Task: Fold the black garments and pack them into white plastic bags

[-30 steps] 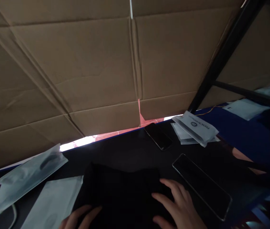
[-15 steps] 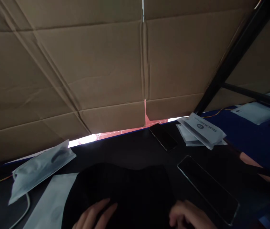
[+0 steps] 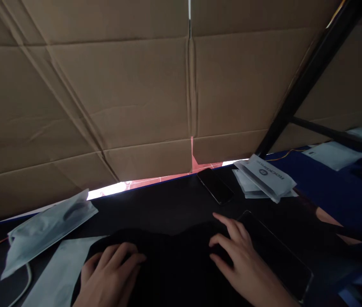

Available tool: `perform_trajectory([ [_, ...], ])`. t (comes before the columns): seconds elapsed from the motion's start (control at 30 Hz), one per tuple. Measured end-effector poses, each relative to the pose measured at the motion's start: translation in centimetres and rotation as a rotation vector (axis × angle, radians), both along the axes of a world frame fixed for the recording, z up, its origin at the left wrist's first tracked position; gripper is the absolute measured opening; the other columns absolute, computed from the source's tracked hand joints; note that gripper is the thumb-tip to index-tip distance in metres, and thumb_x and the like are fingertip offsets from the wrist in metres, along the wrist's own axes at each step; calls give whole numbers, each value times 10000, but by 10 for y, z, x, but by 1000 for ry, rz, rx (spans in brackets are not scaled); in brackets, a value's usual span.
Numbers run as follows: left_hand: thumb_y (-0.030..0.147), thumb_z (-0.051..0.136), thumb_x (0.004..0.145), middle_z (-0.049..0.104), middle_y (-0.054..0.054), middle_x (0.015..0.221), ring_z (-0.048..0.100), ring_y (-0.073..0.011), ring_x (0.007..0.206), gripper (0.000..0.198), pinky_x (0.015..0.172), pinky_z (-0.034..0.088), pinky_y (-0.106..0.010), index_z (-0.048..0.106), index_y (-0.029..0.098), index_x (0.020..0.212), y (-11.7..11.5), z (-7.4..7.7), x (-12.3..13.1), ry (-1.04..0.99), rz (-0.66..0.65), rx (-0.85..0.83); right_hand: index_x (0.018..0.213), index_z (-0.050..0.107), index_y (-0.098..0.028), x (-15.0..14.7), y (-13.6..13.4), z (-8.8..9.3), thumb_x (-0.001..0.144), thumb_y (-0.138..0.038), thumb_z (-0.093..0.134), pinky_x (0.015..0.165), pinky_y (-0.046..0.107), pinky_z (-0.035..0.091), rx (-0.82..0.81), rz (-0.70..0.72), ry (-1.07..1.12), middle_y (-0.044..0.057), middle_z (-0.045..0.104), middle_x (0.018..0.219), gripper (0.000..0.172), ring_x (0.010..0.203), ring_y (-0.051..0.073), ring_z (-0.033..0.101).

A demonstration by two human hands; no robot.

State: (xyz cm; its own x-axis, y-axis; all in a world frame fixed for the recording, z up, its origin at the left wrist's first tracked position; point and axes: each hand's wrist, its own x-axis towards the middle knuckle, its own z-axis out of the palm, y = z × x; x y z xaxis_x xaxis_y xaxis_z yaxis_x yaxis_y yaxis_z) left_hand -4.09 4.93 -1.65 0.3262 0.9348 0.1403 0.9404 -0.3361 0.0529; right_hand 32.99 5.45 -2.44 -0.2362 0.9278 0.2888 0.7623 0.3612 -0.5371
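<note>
A dark black cloth (image 3: 171, 264) lies in front of me on the black table, its details lost in shadow. On its left part is my left hand (image 3: 108, 270), fingers curled together with the tips against the fabric. My right hand (image 3: 236, 251) is open over the cloth's right side, with its fingers spread and nothing held. Just right of that hand lies a large phone-shaped dark glass slab (image 3: 276, 256), partly covered by it. A smaller black phone (image 3: 215, 186) rests farther back.
White printed packets (image 3: 268, 175) are stacked at the right. Translucent pouches (image 3: 49, 230) and a pale cable (image 3: 27, 281) lie at the left. A cardboard wall (image 3: 136, 94) stands behind the table, and a black metal post (image 3: 305, 85) slants at the right.
Both hands have moved farther forward over the cloth. My right hand has opened from a curled shape, while my left fingers have bent more. The view has shifted slightly.
</note>
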Motion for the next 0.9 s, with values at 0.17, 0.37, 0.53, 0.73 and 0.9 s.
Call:
perform_trajectory([
  [0.17,388,499,1034,803,-57,1248,787,-289,1044,421,853,606,-459,735,382,1382,22,16,-5,-12,5,140,1005,691,-275,-10,38,-2,1053,-283,645,909,436,650,120,-230,277,88,702,1348,67,1201,276,718],
  [0.37,369,475,1097,388,-192,1767,626,-413,1418,685,991,615,-585,247,300,1740,20,19,26,-1,21,348,1299,630,-253,-39,26,5,1078,-209,565,1061,483,581,362,-269,280,151,615,1439,235,1332,291,642],
  [0.53,412,596,1050,474,-95,1738,532,-332,1550,793,1114,606,-494,223,334,1746,7,-9,38,17,-212,217,1582,544,-270,-46,0,4,1033,-210,634,1176,573,544,125,193,-146,65,515,1703,560,1555,364,494],
  [0.73,685,661,959,361,-154,1770,474,-442,1564,1014,1105,590,-630,121,367,1755,-2,-40,16,24,-127,97,1712,417,-304,-39,-17,-47,1041,-512,654,1129,799,492,25,44,-376,22,488,1702,742,1579,538,388],
  [0.9,639,571,1032,344,-114,1783,467,-432,1576,859,1039,636,-599,172,381,1748,7,-28,15,-21,-74,103,1654,528,-321,-48,-14,-29,1096,-522,556,1127,656,564,78,-69,-324,24,584,1641,594,1491,450,555],
])
